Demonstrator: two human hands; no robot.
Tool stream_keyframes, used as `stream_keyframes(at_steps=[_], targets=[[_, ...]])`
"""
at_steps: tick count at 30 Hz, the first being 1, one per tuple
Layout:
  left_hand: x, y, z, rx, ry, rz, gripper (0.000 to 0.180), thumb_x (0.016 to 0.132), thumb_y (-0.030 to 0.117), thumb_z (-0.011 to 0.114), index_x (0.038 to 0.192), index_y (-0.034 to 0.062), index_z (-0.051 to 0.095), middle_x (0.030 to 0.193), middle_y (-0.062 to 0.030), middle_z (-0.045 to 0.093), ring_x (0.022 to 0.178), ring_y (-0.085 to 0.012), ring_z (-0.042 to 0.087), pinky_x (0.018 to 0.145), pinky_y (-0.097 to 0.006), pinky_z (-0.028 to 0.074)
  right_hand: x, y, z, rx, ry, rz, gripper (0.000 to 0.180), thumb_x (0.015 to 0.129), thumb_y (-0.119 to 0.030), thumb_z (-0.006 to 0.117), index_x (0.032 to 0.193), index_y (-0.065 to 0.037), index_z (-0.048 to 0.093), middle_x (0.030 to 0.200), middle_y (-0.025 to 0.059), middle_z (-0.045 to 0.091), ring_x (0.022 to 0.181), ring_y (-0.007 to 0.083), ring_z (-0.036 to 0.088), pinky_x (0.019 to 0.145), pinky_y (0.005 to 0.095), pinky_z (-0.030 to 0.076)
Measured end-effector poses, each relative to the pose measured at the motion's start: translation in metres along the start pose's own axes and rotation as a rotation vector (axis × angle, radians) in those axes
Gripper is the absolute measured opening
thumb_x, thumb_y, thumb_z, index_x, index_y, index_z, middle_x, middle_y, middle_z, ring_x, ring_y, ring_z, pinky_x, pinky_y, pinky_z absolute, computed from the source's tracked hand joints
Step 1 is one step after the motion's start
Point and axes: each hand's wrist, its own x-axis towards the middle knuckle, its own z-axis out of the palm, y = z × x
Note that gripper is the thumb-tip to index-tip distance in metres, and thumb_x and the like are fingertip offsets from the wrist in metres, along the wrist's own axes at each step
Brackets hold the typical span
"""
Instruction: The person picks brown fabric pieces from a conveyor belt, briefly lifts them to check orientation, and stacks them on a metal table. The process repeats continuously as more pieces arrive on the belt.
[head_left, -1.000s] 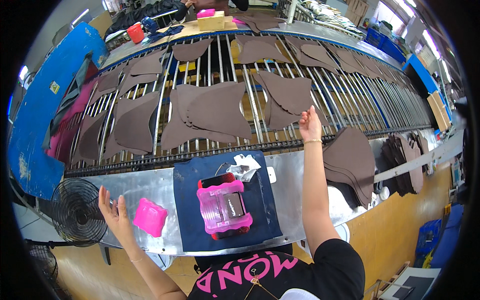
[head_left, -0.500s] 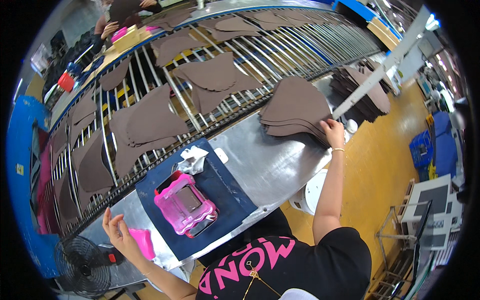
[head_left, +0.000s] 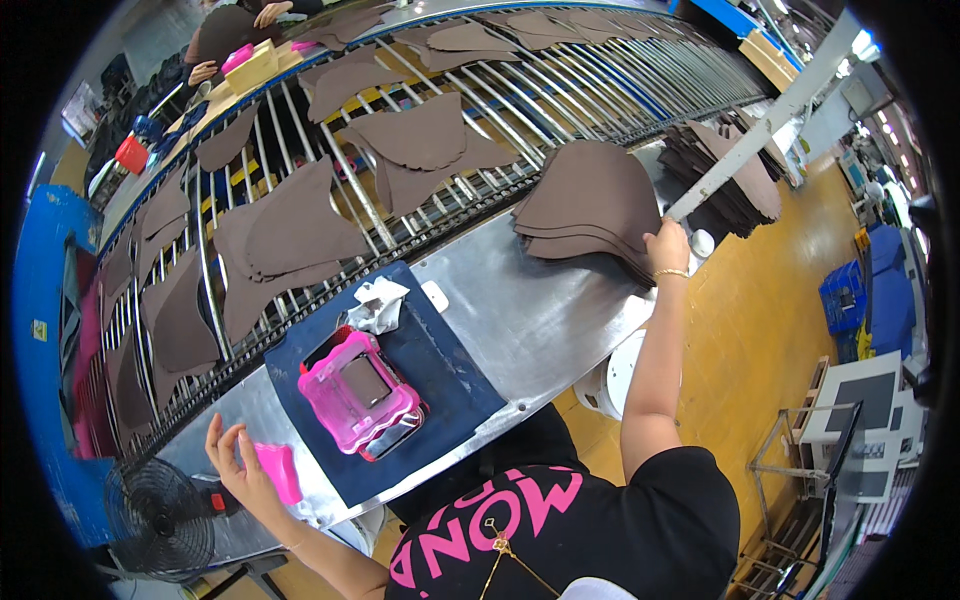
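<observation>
A stack of brown cut pieces (head_left: 595, 200), of a flat, leather-like sheet, lies on the metal table's right part, with lower edges fanned out. My right hand (head_left: 667, 247) is at the stack's right edge, its fingers curled closed on the edge of a piece; the fingertips are partly hidden. On the other side, my left hand (head_left: 235, 462) is raised with fingers apart and holds nothing. Beside it lies a pink lid-like piece (head_left: 279, 472). Between my hands a pink, wavy-rimmed box (head_left: 345, 420) with a dark block inside sits on a dark blue mat (head_left: 455, 375).
More brown pieces (head_left: 300, 225) lie on the roller conveyor (head_left: 375, 215) beyond the table. A pale metal bar (head_left: 745, 160) slants past the right hand, near another brown stack (head_left: 715, 175). A black fan (head_left: 160, 515) stands at left. Another person's hand (head_left: 203, 72) shows far left.
My right hand has moved slightly up along the stack's edge, its fingers curled in more. My left hand stays raised and open. The whole view has shifted slightly.
</observation>
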Motion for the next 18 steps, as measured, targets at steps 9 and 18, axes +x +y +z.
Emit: stream_keyframes(at_steps=[9,18], targets=[[0.017,0.056,0.031,-0.015,-0.052,0.143,0.036,0.085,0.012,0.063,0.120,0.0049,0.058,0.131,-0.0115,0.049,0.124,-0.0273,0.044,0.105,-0.038,0.032,-0.067,-0.070,-0.105,0.868,0.057,-0.364,0.018,0.099,-0.018,0.049,0.111,-0.005,0.053,0.064,0.0070,0.062,0.050,0.0117,0.062,0.044,0.0232,0.048],[0.043,0.089,0.046,-0.409,-0.153,0.052,0.059,0.085,0.027,0.069,0.134,0.0076,0.044,0.137,-0.0118,0.036,0.121,-0.0237,0.043,0.099,-0.037,0.034,-0.141,-0.181,-0.103,1.551,-0.587,-0.690,0.025,0.096,-0.015,0.053,0.115,0.000,0.045,0.091,0.0106,0.061,0.054,0.0161,0.062,0.045,0.0248,0.052]])
